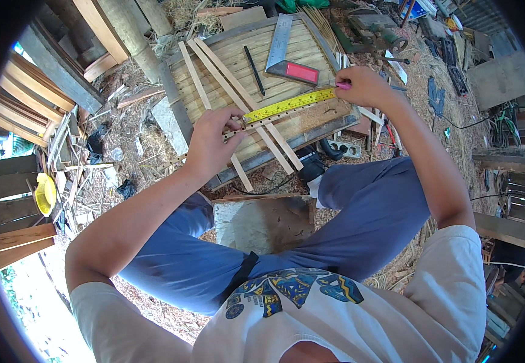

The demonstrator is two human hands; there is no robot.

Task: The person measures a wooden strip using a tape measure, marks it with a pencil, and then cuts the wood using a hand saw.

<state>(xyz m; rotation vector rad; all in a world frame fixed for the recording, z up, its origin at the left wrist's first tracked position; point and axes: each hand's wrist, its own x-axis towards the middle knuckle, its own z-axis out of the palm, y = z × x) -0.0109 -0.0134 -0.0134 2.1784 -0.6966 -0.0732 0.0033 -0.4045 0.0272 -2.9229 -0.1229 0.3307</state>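
Observation:
A yellow tape measure (289, 104) is stretched over a small slatted wooden table (226, 60). My left hand (214, 140) pinches its left end, fingers closed over a thin wooden strip (283, 114) marked with a row of dark dots. That strip runs along the near edge of the tape. My right hand (365, 88) is closed around the tape's other end; a small pink piece (343, 86) shows at the fingertips, its kind unclear. Beneath the tape lie several pale wooden strips (223, 75), crossing it at an angle.
Beyond the tape rest a black pen (254, 69) and a try square (280, 45) with a red-faced stock. A wooden box (262, 224) stands between my legs. Scraps and straw litter the ground. A yellow hard-shaped container (45, 195) is at the left, a bench vise (389, 39) far right.

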